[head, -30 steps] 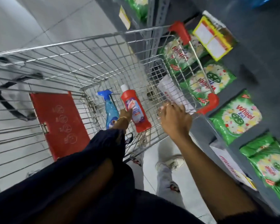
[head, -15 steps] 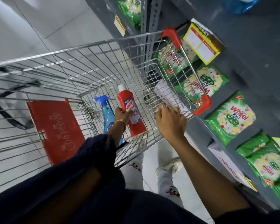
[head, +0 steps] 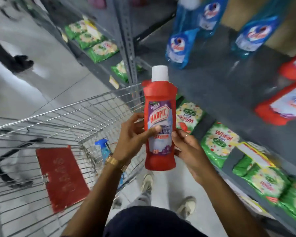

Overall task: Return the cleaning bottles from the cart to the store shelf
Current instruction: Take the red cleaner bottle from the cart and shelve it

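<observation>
Both hands hold one red Harpic bottle (head: 159, 120) upright in the air, above the near end of the cart (head: 61, 120) and in front of the grey store shelf (head: 217, 79). The left hand (head: 135, 134) grasps the bottle from its left side, and the thumb lies across the label at about the middle of the body. The right hand (head: 188, 147) closes on the lower right side of the bottle, with its fingers going behind it. The white cap (head: 159, 73) points up, well above both grips, and the red bottom of the bottle hangs a little below them.

Below and to the left of the left wrist, a blue spray bottle (head: 103, 149) stays inside the wire cart, near the red child-seat flap (head: 61, 177). It is partly hidden behind the forearm, so I cannot tell if it stands or leans. A gold bracelet (head: 115, 162) sits on the left wrist.

Above and to the right of the held bottle, the shelf carries blue bottles (head: 179, 47) that stand upright. Further right of the grip, red bottles of seemingly the same kind (head: 284, 106) lie at the edge of the view, very blurred. On the lower shelf, just to the right of the right hand, green Wheel detergent packs (head: 219, 142) lie in a row. Under the hands, on the pale floor, the person's light shoes (head: 186, 206) are visible.
</observation>
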`<action>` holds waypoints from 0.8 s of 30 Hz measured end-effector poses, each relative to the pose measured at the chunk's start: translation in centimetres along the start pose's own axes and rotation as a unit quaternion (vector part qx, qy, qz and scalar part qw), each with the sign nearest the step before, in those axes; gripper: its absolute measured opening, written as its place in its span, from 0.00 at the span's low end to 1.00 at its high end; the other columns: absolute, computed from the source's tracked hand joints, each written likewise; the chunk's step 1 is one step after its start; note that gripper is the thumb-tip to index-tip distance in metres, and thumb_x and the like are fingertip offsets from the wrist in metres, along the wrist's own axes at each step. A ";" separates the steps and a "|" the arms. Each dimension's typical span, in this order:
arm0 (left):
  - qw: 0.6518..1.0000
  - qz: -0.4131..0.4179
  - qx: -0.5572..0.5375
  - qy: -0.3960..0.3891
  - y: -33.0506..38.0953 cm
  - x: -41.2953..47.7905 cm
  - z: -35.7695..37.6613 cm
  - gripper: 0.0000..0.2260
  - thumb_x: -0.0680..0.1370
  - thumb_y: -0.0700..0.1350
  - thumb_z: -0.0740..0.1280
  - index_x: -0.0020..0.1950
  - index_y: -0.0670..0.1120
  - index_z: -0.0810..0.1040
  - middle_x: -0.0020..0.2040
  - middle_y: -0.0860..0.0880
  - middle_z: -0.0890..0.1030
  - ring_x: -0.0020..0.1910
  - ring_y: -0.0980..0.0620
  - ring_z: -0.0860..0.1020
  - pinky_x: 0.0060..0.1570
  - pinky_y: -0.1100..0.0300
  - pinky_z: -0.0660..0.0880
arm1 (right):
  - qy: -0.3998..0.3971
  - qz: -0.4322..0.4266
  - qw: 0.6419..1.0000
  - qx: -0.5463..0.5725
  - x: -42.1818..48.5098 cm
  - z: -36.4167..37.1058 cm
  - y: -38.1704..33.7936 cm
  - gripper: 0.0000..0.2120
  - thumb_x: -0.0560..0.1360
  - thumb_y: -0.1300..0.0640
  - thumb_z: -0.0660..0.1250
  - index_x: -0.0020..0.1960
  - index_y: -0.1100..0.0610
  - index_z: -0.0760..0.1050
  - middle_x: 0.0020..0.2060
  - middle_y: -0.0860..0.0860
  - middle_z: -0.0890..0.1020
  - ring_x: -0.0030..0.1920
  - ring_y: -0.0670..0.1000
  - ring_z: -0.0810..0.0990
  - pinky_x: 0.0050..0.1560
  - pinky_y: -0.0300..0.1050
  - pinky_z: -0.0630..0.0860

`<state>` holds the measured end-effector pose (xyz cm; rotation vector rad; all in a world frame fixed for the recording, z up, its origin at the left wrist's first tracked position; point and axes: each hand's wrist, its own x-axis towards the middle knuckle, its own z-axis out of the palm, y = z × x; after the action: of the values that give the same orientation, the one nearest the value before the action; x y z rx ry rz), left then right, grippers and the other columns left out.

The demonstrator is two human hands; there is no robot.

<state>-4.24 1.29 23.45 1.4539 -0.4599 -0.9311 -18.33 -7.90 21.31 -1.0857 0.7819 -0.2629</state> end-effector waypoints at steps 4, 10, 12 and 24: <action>0.994 -0.003 -0.013 -0.105 0.7 -2.1 5.8 0.06 0.75 0.34 0.65 0.50 0.43 0.75 0.36 0.50 0.86 0.34 0.56 0.83 0.28 0.66 0.77 | 0.054 -0.011 0.997 0.060 -5.6 -4.8 -0.7 0.16 0.71 0.51 0.65 0.57 0.54 0.78 0.51 0.50 0.85 0.50 0.51 0.84 0.46 0.43 0.80; 0.977 -0.016 0.050 -0.208 -1.1 -4.5 13.3 0.08 0.78 0.42 0.62 0.55 0.43 0.75 0.42 0.48 0.84 0.36 0.55 0.82 0.32 0.62 0.78 | 0.171 -0.027 0.981 0.087 -12.8 -11.1 1.0 0.18 0.70 0.52 0.64 0.58 0.57 0.77 0.49 0.51 0.86 0.47 0.49 0.85 0.42 0.42 0.81; 0.970 -0.021 0.065 -0.234 -1.6 -5.0 15.7 0.09 0.79 0.41 0.62 0.57 0.41 0.74 0.46 0.44 0.83 0.39 0.52 0.82 0.33 0.61 0.79 | 0.204 -0.034 0.974 0.092 -14.5 -12.9 1.6 0.16 0.72 0.53 0.64 0.58 0.57 0.77 0.48 0.51 0.86 0.47 0.49 0.85 0.45 0.44 0.82; 0.941 0.067 0.085 -0.320 -2.5 -4.3 27.8 0.08 0.75 0.47 0.62 0.53 0.49 0.76 0.50 0.48 0.82 0.48 0.54 0.81 0.45 0.56 0.81 | 0.284 -0.167 0.942 0.062 -18.2 -22.7 1.1 0.10 0.76 0.59 0.61 0.53 0.57 0.80 0.44 0.47 0.87 0.46 0.48 0.83 0.44 0.39 0.80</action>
<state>-28.77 -12.67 25.39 1.2250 -1.1279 -1.2721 -46.91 -13.02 22.97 -1.0272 1.0714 -0.9321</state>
